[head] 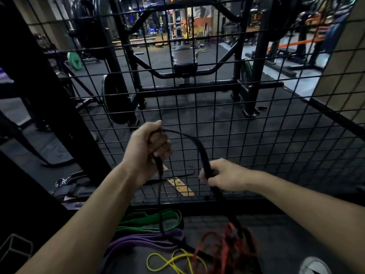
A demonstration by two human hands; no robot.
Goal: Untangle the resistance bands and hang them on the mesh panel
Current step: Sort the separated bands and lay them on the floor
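Before the mesh panel (256, 119): black band (189, 138), arched between left hand (147, 149) and right hand (221, 176), both clenched around it. On floor below: green band (150, 219), purple band (142, 241), yellow band (169, 261), red band (223, 248).

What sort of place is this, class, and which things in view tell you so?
Most likely a gym: a green weight plate and a black rack stand behind the mesh panel, and coloured resistance bands lie on the floor.

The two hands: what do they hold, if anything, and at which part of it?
Both grip one black band. The left hand holds one side of its raised loop, the right hand the other side, lower down. Both ends hang down to the floor.
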